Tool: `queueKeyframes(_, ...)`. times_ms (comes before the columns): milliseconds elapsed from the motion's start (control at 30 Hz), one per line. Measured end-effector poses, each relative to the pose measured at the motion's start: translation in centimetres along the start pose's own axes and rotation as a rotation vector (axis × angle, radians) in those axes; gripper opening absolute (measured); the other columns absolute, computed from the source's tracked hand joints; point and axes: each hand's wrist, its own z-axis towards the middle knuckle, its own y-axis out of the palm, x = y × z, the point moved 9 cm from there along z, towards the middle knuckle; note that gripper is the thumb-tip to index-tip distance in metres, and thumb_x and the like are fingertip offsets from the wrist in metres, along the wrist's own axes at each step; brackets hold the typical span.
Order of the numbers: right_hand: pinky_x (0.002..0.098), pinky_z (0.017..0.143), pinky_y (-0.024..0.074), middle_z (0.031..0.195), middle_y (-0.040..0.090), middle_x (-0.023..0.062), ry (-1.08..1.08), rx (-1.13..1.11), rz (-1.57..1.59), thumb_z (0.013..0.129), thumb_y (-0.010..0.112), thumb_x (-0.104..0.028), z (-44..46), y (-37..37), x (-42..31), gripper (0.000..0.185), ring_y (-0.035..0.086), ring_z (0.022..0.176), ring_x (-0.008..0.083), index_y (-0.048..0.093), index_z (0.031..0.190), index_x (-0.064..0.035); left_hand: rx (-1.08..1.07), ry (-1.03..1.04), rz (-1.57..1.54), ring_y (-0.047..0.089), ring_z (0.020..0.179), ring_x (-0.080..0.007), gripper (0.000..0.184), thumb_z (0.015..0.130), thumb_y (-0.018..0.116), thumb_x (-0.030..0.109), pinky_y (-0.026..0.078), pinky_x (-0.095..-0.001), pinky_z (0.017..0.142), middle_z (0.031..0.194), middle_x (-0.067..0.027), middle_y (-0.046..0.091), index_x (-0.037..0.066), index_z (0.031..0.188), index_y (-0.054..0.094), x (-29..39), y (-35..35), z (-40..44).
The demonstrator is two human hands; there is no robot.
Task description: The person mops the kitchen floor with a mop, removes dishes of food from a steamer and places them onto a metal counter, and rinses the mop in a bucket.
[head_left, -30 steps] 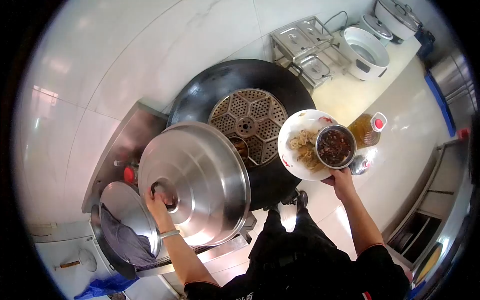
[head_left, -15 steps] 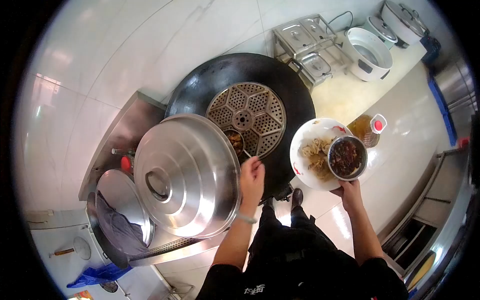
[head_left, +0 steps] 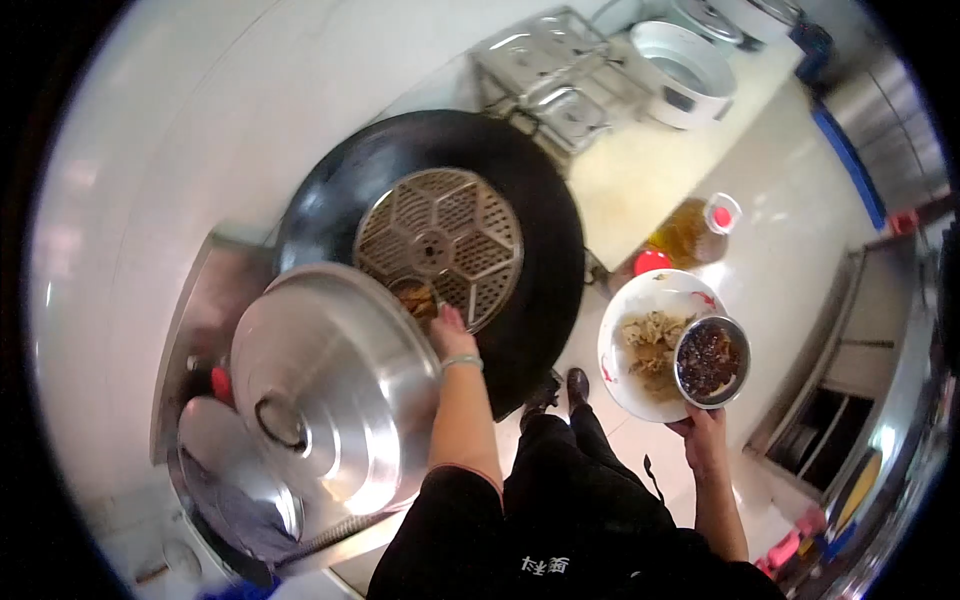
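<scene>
My right hand (head_left: pixel 704 432) holds up a white plate (head_left: pixel 625 305) with pale food on it, together with a small steel bowl (head_left: pixel 712 362) of dark red food that overlaps the plate's right side. My left hand (head_left: pixel 447 330) reaches over the black wok (head_left: pixel 545 240), its fingers at the edge of a bowl of brown food (head_left: pixel 416 300) on the perforated steamer rack (head_left: pixel 432 225); the fingertips are blurred. A big steel lid (head_left: pixel 335 390) leans over the wok's lower left, partly covering that bowl.
Steel trays with lids (head_left: pixel 568 115) and a white oval pot (head_left: pixel 683 75) stand on the counter (head_left: pixel 630 195) at the back. An oil bottle (head_left: pixel 690 232) is beyond the plate. Another round lid (head_left: pixel 235 465) and a dark cloth (head_left: pixel 240 515) lie at the lower left.
My left hand has left the big lid's handle and moved to the bowl on the rack. The plate and steel bowl in my right hand are lower in view. The camera view has shifted.
</scene>
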Motion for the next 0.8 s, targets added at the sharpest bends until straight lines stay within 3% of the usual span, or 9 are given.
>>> queueKeyframes(200,0.0445,0.074,0.0603,0.111,0.059,0.0199,-0.003,0.186,0.115,0.086,0.052,0.000,-1.3,0.0,3.0,0.031,0.065,0.094,0.0303,0.050,0.117,0.0068,-0.078,0.007,0.225,0.060,0.090,-0.0186,0.038,0.101,0.032,0.027,0.052,-0.0262,0.082,0.101,-0.0124,0.062,-0.004,0.112,0.051,-3.2,0.2,9.7)
queueKeyframes(267,0.0449,0.075,0.0599,0.112,0.058,0.0210,-0.038,0.241,0.137,0.088,0.051,-0.001,-1.1,-0.3,4.5,0.030,0.065,0.093,0.0308,0.050,0.116,0.0081,-0.156,0.013,0.321,0.059,0.090,-0.0191,0.037,0.100,0.034,0.025,0.051,-0.0261,0.078,0.099,-0.0135,0.060,-0.006,0.117,0.047,-3.1,2.7,7.4)
queueKeyframes(333,0.0437,0.075,0.0604,0.111,0.058,0.0217,-0.058,0.299,0.201,0.088,0.051,-0.001,-1.1,-0.8,5.5,0.030,0.065,0.094,0.0311,0.049,0.117,0.0089,-0.250,0.055,0.381,0.062,0.087,-0.0244,0.037,0.089,0.042,0.009,0.052,-0.0321,0.077,0.100,-0.0189,0.059,-0.010,0.120,0.036,-3.2,5.6,5.5)
queueKeyframes(433,0.0391,0.071,0.0619,0.111,0.058,0.0220,-0.070,0.345,0.279,0.087,0.050,0.001,-0.5,-2.1,6.9,0.032,0.065,0.093,0.0304,0.047,0.118,0.0100,-0.425,0.074,0.512,0.063,0.090,-0.0265,0.052,0.085,0.048,0.007,0.053,-0.0336,0.078,0.109,-0.0208,0.055,-0.005,0.132,0.028,-4.4,9.5,-0.2)
queueKeyframes(500,0.0387,0.071,0.0619,0.115,0.057,0.0216,-0.117,0.363,0.297,0.086,0.050,0.002,0.5,-3.2,9.7,0.034,0.065,0.094,0.0300,0.046,0.120,0.0074,-0.573,0.003,0.647,0.063,0.093,-0.0273,0.048,0.086,0.048,0.007,0.054,-0.0354,0.078,0.111,-0.0215,0.054,-0.005,0.129,0.032,-7.2,11.0,-0.7)
queueKeyframes(533,0.0383,0.072,0.0618,0.116,0.056,0.0212,-0.122,0.392,0.295,0.086,0.051,0.002,0.5,-3.7,10.5,0.035,0.065,0.095,0.0298,0.046,0.121,0.0064,-0.613,-0.014,0.726,0.059,0.092,-0.0260,0.036,0.088,0.047,0.011,0.051,-0.0370,0.083,0.110,-0.0161,0.054,-0.003,0.121,0.043,-8.3,11.8,-1.9)
queueKeyframes(600,0.0382,0.071,0.0609,0.113,0.059,0.0149,-0.081,0.507,0.391,0.085,0.050,0.003,-0.6,-3.0,9.5,0.037,0.065,0.091,0.0273,0.049,0.122,0.0006,-0.803,-0.066,0.848,0.057,0.086,-0.0241,0.033,0.088,0.048,0.012,0.051,-0.0352,0.076,0.110,-0.0144,0.052,-0.001,0.118,0.044,-10.7,13.8,-3.2)
queueKeyframes(667,0.0358,0.068,0.0611,0.111,0.059,0.0122,-0.122,0.513,0.537,0.087,0.051,0.000,0.3,-3.4,12.2,0.034,0.065,0.088,0.0252,0.050,0.121,0.0003,-0.803,0.043,1.007,0.057,0.083,-0.0213,0.033,0.089,0.047,0.015,0.048,-0.0322,0.070,0.103,-0.0111,0.055,0.002,0.119,0.044,-11.1,14.9,-7.6)
queueKeyframes(800,0.0356,0.067,0.0611,0.111,0.059,0.0110,-0.171,0.672,0.553,0.089,0.056,-0.007,0.8,-2.7,11.8,0.031,0.065,0.090,0.0244,0.052,0.119,0.0001,-1.075,0.013,1.438,0.059,0.068,-0.0171,0.032,0.086,0.046,0.010,0.048,-0.0287,0.059,0.090,-0.0086,0.060,0.006,0.118,0.048,-16.7,19.2,-10.7)
